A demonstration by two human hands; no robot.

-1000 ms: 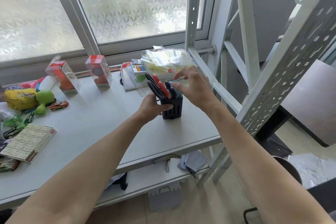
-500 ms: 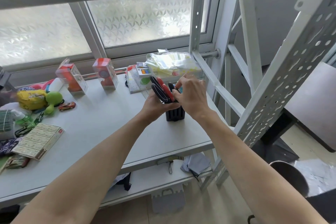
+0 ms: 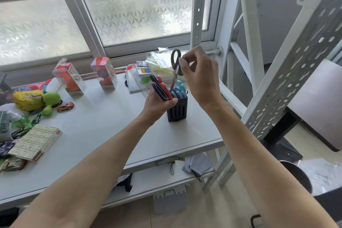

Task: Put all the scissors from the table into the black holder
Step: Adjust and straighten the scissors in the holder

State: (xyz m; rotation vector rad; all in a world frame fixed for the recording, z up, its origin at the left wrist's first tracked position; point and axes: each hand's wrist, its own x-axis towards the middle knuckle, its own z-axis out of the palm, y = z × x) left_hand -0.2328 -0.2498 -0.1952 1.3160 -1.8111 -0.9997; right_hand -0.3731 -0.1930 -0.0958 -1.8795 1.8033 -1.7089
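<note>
Since a moment ago the right hand (image 3: 199, 76) has lifted, pinching black-handled scissors (image 3: 175, 63) blade-down over the black holder (image 3: 177, 110) near the table (image 3: 103, 122)'s right edge, while the left hand (image 3: 157, 104) grips red-handled scissors (image 3: 161, 89) beside it.

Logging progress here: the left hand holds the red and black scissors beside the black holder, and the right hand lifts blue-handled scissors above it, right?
Not quite. In the head view the right hand lifts black-handled scissors, not blue ones; the blue handles sit in the black holder. The left hand does hold the red and black scissors beside it.
</note>
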